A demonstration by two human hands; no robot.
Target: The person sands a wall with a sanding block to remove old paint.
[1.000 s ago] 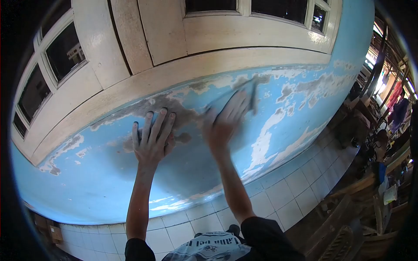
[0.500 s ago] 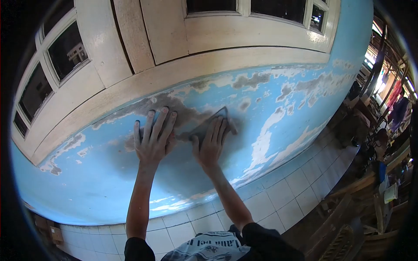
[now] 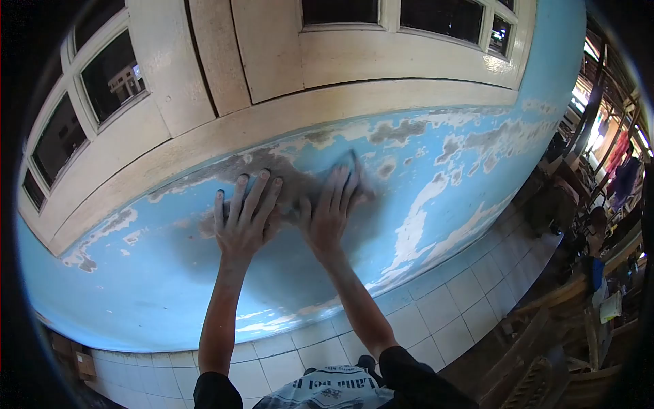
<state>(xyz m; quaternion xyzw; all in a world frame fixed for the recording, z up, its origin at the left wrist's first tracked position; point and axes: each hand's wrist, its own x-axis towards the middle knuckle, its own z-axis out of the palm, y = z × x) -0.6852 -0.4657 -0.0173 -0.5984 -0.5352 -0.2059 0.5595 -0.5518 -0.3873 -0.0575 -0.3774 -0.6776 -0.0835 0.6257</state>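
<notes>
My left hand (image 3: 244, 217) lies flat on a blue wall (image 3: 150, 286), its fingers spread below a grey patch (image 3: 252, 163) of worn paint. To its right, my right hand (image 3: 328, 217) presses a piece of sandpaper (image 3: 363, 184) against the wall under its fingers. The sandpaper and those fingertips are blurred. Its edge shows above and to the right of the fingers, while the rest is hidden by the hand. Around both hands the paint is worn through to white and grey.
A cream window frame (image 3: 381, 92) with dark panes runs above the hands. White tiles (image 3: 409, 320) meet the foot of the wall. On the right are wooden pieces (image 3: 545, 368) and hanging cloths (image 3: 623, 174). A box (image 3: 85, 365) stands at lower left.
My right hand and the sandpaper have shifted slightly up the wall, with the sandpaper now blurred. My left hand stays flat in about the same spot. The view has moved a little.
</notes>
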